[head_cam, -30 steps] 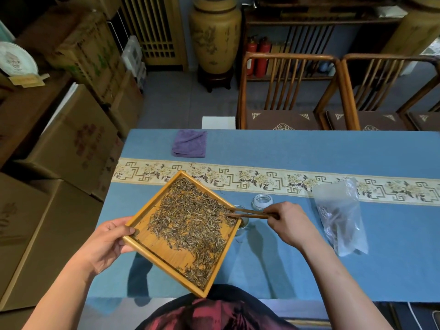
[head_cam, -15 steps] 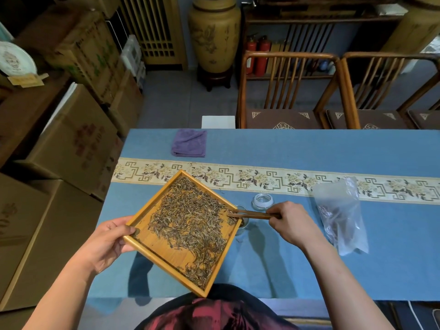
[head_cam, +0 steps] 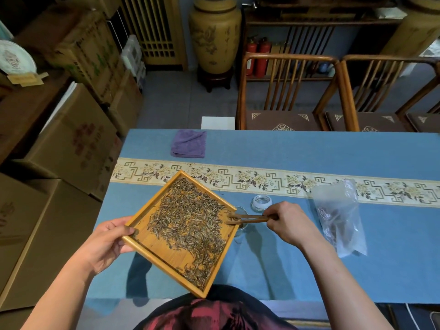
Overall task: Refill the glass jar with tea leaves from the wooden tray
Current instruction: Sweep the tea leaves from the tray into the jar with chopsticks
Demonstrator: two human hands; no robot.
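Note:
A square wooden tray [head_cam: 152,252] covered with loose tea leaves [head_cam: 190,225] is held up over the blue table, tilted, with one corner toward the jar. My left hand [head_cam: 107,244] grips its left corner. My right hand [head_cam: 289,225] holds wooden tongs [head_cam: 247,219] whose tips rest at the tray's right corner among the leaves. The small glass jar [head_cam: 242,228] stands just under that corner, mostly hidden by tray and tongs. Its round glass lid [head_cam: 260,203] lies on the cloth just behind it.
A clear plastic bag [head_cam: 338,215] lies right of my right hand. A folded purple cloth [head_cam: 189,144] sits at the table's far left. Two wooden chairs [head_cam: 285,91] stand behind the table, and cardboard boxes [head_cam: 71,139] are stacked along the left.
The tongs' tips have shifted slightly along the tray's right corner among the leaves. Tray and left hand stay almost still.

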